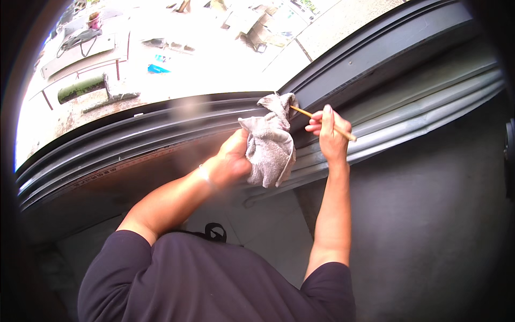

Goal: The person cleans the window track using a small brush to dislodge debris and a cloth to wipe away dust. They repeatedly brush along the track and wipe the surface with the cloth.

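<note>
A pale, soiled terry cloth point(271, 151) hangs bunched from my left hand point(233, 159), whose fingers are partly hidden behind it. Its upper end lies in the corner where the window's sliding track point(161, 129) meets the upright dark frame point(374, 52). My right hand point(332, 131) grips a thin wooden stick point(302, 111), perhaps a chopstick. The stick's narrow tip presses into the cloth's upper fold at that corner, and its thicker end sticks out past my palm.
A gathered grey-green curtain point(422, 104) hangs along the right side, close to my right forearm. Below the track runs a sill strip point(116, 165) bearing writing. Outside, far below, are a green cylinder point(82, 87) and scattered debris point(253, 24). A dark wall point(414, 209) stands at right.
</note>
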Demonstrator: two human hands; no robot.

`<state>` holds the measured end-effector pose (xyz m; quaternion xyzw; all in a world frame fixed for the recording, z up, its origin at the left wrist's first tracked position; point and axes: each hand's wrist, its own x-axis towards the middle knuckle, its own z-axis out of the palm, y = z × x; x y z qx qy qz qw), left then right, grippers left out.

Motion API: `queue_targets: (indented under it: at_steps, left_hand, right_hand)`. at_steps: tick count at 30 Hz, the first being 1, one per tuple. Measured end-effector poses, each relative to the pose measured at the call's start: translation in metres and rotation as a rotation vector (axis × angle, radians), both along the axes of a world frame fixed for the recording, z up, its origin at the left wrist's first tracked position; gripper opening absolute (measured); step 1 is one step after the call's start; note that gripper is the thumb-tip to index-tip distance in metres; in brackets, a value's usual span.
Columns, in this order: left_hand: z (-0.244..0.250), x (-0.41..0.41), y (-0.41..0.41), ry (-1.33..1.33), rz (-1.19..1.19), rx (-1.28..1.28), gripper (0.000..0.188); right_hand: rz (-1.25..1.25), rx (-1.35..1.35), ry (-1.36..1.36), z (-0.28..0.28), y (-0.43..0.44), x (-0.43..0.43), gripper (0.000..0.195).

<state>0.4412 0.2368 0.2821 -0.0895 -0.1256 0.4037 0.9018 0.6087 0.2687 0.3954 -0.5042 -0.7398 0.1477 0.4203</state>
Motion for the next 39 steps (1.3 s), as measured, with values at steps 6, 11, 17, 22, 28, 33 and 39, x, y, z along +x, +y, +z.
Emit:
queue_targets:
  at_steps: [6, 11, 17, 22, 28, 33, 39]
  left_hand:
    - [0.008, -0.007, -0.012, 0.428, 0.35, 0.189, 0.02]
    - [0.026, -0.025, -0.018, 0.833, 0.56, 0.209, 0.01]
    - [0.081, -0.057, -0.012, 1.133, 0.674, 0.464, 0.039]
    - [0.136, -0.095, 0.013, 1.381, 0.667, 0.826, 0.049]
    - [0.136, -0.161, 0.03, 1.411, 1.354, 1.758, 0.035]
    - [0.161, -0.161, 0.007, 1.58, 0.722, 1.024, 0.053]
    - [0.186, -0.151, -0.017, 1.689, 0.676, 1.246, 0.06]
  right_hand:
    - [-0.031, -0.064, -0.133, 0.063, 0.013, -0.029, 0.047]
    - [-0.061, -0.133, -0.096, 0.047, 0.004, -0.006, 0.049]
    - [-0.007, -0.092, 0.384, -0.001, -0.023, 0.027, 0.053]
    - [0.006, 0.032, 0.861, -0.043, -0.047, 0.066, 0.049]
    - [0.524, -0.063, 1.333, -0.066, -0.048, 0.052, 0.046]
    - [0.619, -0.217, 1.263, -0.065, -0.043, -0.017, 0.043]
    - [0.675, -0.309, 1.584, -0.069, -0.038, -0.056, 0.041]
